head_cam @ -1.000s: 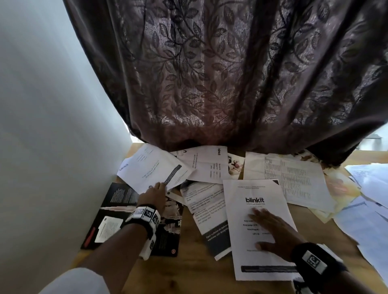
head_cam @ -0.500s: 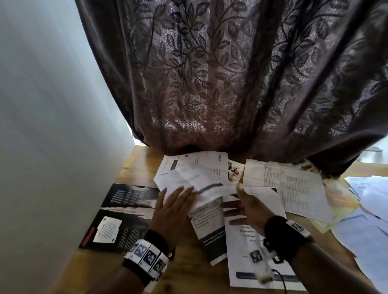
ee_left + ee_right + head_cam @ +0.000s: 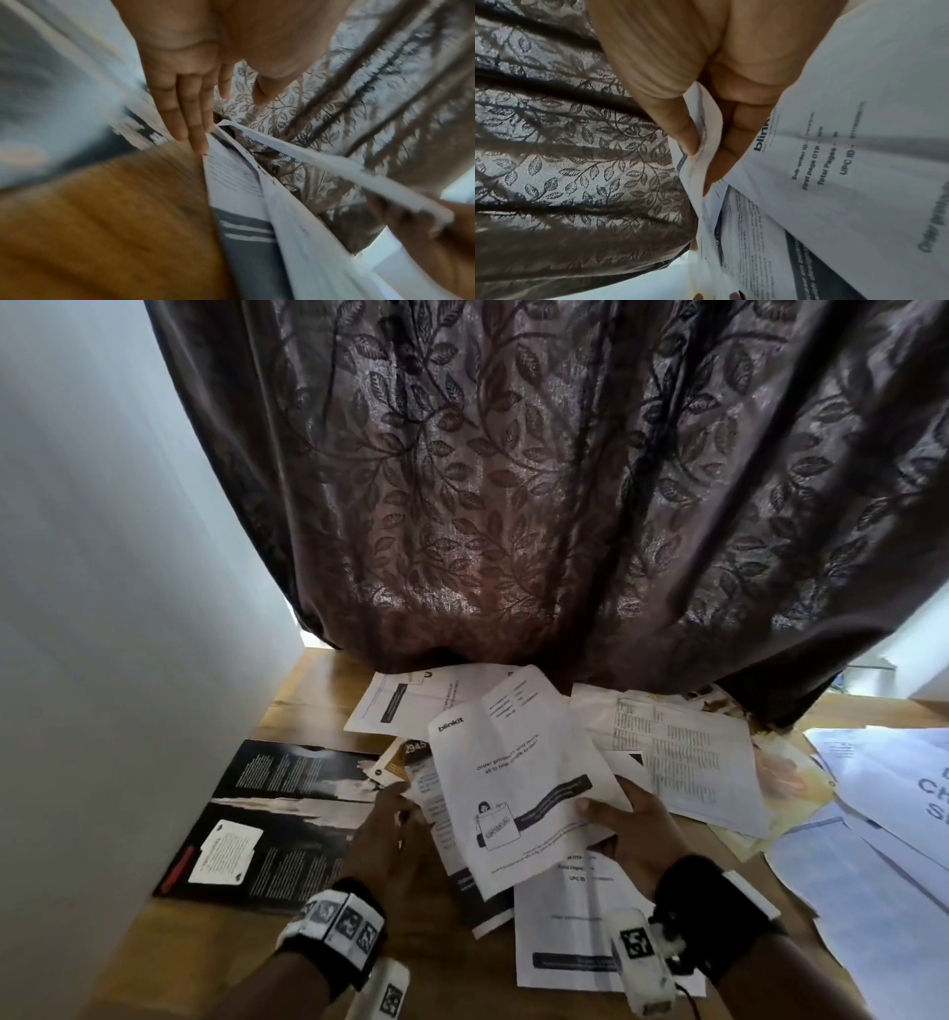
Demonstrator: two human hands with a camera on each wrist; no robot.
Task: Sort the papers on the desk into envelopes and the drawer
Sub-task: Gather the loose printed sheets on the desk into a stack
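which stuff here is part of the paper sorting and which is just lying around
Part of the job:
- blinkit sheet, pinched by the right hand
- loose papers spread on the desk
- left hand, open beside the sheet

Just lying about:
- curtain
- black booklet

No envelopes or drawer show.

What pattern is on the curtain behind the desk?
Leafy vines woven into dark brown curtain fabric; the head view shows it best.

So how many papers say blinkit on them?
2. The lifted sheet, pinched by the right hand, and the flat sheet on the desk beneath it. Others in the pile may hide the word.
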